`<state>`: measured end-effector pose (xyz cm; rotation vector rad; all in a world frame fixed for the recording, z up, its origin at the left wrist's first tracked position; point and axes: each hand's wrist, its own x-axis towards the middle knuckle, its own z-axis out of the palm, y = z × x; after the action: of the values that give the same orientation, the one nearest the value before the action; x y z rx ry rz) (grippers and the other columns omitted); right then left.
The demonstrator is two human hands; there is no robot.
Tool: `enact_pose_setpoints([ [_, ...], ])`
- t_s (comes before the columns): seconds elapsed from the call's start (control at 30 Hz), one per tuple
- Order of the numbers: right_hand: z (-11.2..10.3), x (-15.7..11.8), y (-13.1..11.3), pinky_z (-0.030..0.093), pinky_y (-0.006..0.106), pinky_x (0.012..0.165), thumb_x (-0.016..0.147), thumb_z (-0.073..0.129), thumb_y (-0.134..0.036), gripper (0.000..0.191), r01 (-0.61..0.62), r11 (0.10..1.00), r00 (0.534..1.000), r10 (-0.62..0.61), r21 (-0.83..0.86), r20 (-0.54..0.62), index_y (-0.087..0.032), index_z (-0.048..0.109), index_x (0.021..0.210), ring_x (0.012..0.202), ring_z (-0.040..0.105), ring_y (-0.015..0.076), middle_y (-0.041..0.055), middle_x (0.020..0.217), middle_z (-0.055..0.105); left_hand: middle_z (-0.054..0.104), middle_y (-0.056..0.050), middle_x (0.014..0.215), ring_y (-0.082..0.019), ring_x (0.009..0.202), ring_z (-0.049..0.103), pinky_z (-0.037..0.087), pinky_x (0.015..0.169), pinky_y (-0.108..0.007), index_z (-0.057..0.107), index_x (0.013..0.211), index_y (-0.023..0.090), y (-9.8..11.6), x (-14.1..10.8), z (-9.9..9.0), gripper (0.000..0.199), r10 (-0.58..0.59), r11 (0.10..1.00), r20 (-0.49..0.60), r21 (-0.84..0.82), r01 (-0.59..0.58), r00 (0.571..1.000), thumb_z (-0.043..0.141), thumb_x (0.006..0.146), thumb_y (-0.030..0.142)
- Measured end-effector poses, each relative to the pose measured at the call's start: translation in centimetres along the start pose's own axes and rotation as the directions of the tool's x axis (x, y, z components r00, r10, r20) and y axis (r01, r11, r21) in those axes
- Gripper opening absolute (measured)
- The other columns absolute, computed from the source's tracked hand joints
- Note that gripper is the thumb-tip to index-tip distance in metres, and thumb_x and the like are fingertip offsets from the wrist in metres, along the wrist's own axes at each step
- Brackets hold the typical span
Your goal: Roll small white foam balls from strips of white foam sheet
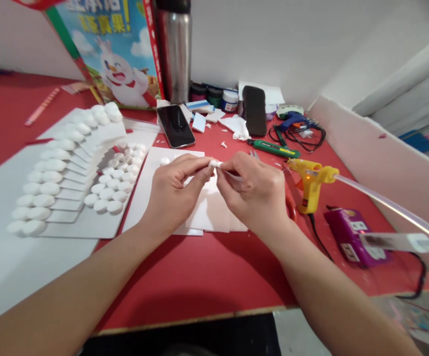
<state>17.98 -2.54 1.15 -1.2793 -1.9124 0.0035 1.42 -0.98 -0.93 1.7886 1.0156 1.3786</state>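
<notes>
Between the fingertips of both hands is a small white piece (214, 163), held above white sheets (210, 212) on the red table. My left hand (175, 185) pinches it with thumb and forefinger. From the other side my right hand (253, 190) has its fingers closed on the same piece, whose shape is partly hidden. A small white round lump (164, 161) lies on a sheet just behind my left hand. Farther left, rows of small white discs (113, 184) sit on a board, beside larger white ovals (52, 176) on overlapping cards.
A yellow glue gun (311, 183) with a long clear stick and a purple box (355, 237) are at the right. Behind stand two phones (176, 126), a steel bottle (177, 54), paint jars (230, 100) and a colourful box (118, 59). A green tool (276, 148) lies near cables.
</notes>
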Motion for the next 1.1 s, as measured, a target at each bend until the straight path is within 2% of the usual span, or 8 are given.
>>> enact_pose_setpoints([
  [0.2,0.2,-0.1,-0.3,0.045,0.027,0.059,0.092,0.067,-0.025,0.014,-0.076,0.988,0.997,0.074,0.131,0.023,-0.020,0.065,0.080,0.062,0.064,0.0143,0.0014,0.068,0.070,0.076,-0.006,0.098,-0.020,0.090,0.070,0.057,0.088,-0.036,0.079,0.102,0.022,0.3,-0.1,0.1,0.015,0.048,0.997,-0.038,0.065,-0.045,0.998,0.066,0.096,0.028],
  [0.33,0.1,-0.1,-0.8,0.051,0.026,0.058,0.092,0.069,-0.027,0.014,-0.216,0.935,0.976,0.205,0.281,0.067,-0.020,0.066,0.080,0.061,0.068,0.0147,0.0007,0.068,0.071,0.076,-0.006,0.098,-0.019,0.089,0.069,0.056,0.087,-0.035,0.079,0.104,0.022,0.2,-0.3,0.3,0.017,0.059,0.995,-0.062,0.090,-0.054,0.996,0.065,0.097,0.029],
  [0.47,0.0,0.0,-1.3,0.055,0.025,0.057,0.092,0.071,-0.028,0.015,-0.319,0.853,0.947,0.297,0.412,0.120,-0.020,0.066,0.080,0.061,0.073,0.0154,-0.0001,0.069,0.073,0.075,-0.007,0.103,-0.019,0.095,0.069,0.055,0.088,-0.033,0.078,0.112,0.022,0.1,-0.5,0.4,0.021,0.199,0.955,-0.072,0.238,-0.177,0.977,0.061,0.099,0.025],
  [0.57,-0.1,-0.1,-1.3,0.056,0.025,0.057,0.092,0.072,-0.029,0.014,-0.343,0.828,0.939,0.321,0.444,0.125,-0.020,0.067,0.082,0.061,0.074,0.0161,0.0000,0.068,0.073,0.075,-0.009,0.103,-0.019,0.097,0.070,0.056,0.090,-0.033,0.075,0.122,0.019,0.1,-0.6,0.4,0.028,0.333,0.884,-0.053,0.365,-0.293,0.941,0.057,0.100,0.018],
  [0.67,-0.2,-0.1,-1.2,0.057,0.025,0.058,0.092,0.072,-0.029,0.013,-0.345,0.811,0.937,0.324,0.473,0.129,-0.019,0.067,0.085,0.062,0.075,0.0163,0.0004,0.068,0.074,0.075,-0.013,0.110,-0.021,0.103,0.070,0.056,0.093,-0.035,0.073,0.127,0.016,0.1,-0.7,0.3,0.032,0.396,0.850,-0.017,0.385,-0.359,0.918,0.055,0.100,0.015],
  [0.8,-0.8,0.2,-0.8,0.058,0.025,0.059,0.092,0.071,-0.026,0.012,-0.322,0.836,0.947,0.286,0.444,0.148,-0.019,0.068,0.085,0.063,0.074,0.0152,0.0006,0.070,0.074,0.077,-0.009,0.114,-0.020,0.104,0.071,0.058,0.094,-0.036,0.077,0.120,0.023,0.1,-0.3,-0.1,0.027,0.296,0.928,-0.024,0.245,-0.282,0.955,0.059,0.100,0.020],
  [0.97,-1.4,0.7,0.2,0.059,0.025,0.060,0.090,0.072,-0.022,0.006,-0.247,0.862,0.962,0.164,0.442,0.218,-0.018,0.070,0.087,0.064,0.073,0.0144,0.0003,0.075,0.074,0.079,-0.005,0.096,-0.021,0.090,0.073,0.061,0.085,-0.036,0.082,0.095,0.026,0.0,0.8,-0.9,0.009,0.078,0.997,0.017,-0.019,-0.078,0.997,0.075,0.090,0.027],
  [1.1,-1.4,0.9,0.7,0.058,0.025,0.060,0.091,0.071,-0.024,0.007,-0.240,0.861,0.959,0.139,0.448,0.246,-0.018,0.071,0.088,0.064,0.073,0.0141,0.0011,0.078,0.076,0.079,-0.005,0.101,-0.020,0.093,0.072,0.060,0.084,-0.034,0.082,0.102,0.027,-0.3,1.1,-1.3,0.014,0.077,0.996,0.105,-0.055,-0.072,0.991,0.074,0.091,0.028],
])
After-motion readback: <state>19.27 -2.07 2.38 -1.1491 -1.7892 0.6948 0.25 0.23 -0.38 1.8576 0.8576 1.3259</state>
